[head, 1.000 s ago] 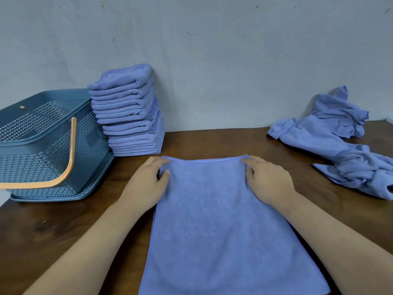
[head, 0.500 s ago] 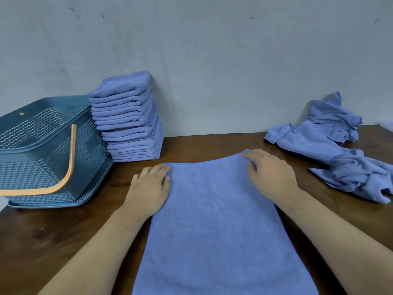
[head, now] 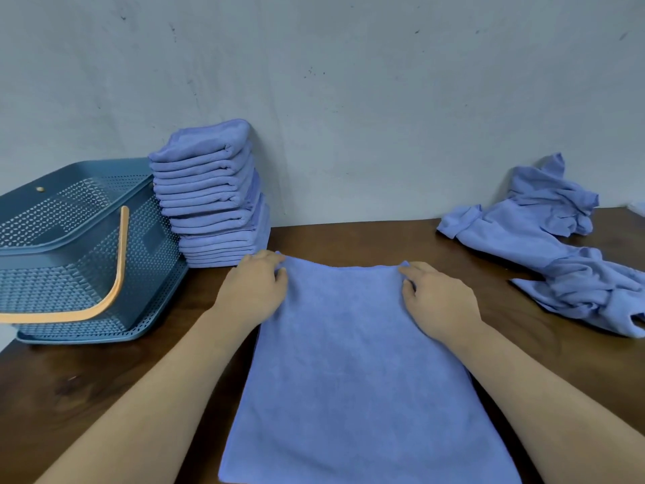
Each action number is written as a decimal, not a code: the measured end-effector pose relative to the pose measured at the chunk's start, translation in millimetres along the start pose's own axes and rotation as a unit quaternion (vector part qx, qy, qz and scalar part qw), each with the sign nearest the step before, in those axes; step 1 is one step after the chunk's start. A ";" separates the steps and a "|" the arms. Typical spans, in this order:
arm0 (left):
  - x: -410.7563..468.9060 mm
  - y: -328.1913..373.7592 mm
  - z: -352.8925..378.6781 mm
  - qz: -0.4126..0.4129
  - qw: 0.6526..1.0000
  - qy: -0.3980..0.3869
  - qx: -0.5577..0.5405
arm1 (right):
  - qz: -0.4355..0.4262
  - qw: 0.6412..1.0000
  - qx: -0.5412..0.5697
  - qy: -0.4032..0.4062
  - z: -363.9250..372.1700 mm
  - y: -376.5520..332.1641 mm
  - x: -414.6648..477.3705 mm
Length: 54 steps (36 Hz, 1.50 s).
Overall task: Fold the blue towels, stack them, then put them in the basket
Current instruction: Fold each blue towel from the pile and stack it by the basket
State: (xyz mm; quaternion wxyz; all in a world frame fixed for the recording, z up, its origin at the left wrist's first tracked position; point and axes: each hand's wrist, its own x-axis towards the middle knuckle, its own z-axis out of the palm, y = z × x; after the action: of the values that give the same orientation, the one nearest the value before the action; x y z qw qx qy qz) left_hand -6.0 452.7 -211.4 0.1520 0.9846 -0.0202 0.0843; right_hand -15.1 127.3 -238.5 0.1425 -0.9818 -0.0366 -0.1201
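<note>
Spread blue towel [head: 349, 379] on the worktop [head: 366, 239] is getting gripped at both far corners now; half a second back the left hand was lying flat beside it. Basket [head: 45, 274] is sitting far left with no towels showing inside, the folded stack [head: 213, 197] is standing just beside it, and the unfolded heap [head: 544, 253] is waiting well apart at right. Left hand [head: 254, 291] is curling round the far-left corner and right hand [head: 438, 298] is pinching the far-right one. Probably starting the next fold, far edge toward near edge. Stacking this one and loading the basket are still pending.

Towel stack [head: 209, 197] crowds basket's [head: 69, 171] right side
</note>
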 end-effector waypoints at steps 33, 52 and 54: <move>-33.9 13.5 0.2 0.048 0.988 0.090 -0.112 | 0.032 0.973 0.146 0.175 -45.7 23.3 -1.6; -22.0 14.8 20.3 0.018 0.990 -0.131 -0.057 | -0.066 0.978 0.002 -0.195 -6.2 -7.1 10.4; -13.8 13.1 22.7 0.012 0.992 -0.115 -0.055 | -0.065 0.979 0.007 -0.194 -5.8 -3.6 21.5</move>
State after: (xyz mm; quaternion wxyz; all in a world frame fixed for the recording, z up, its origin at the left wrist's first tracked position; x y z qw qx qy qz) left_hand -16.8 433.5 -231.3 0.2015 0.9776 -0.0539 -0.0289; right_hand 4.1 129.9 -226.9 0.1312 -0.9810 -0.1281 0.0636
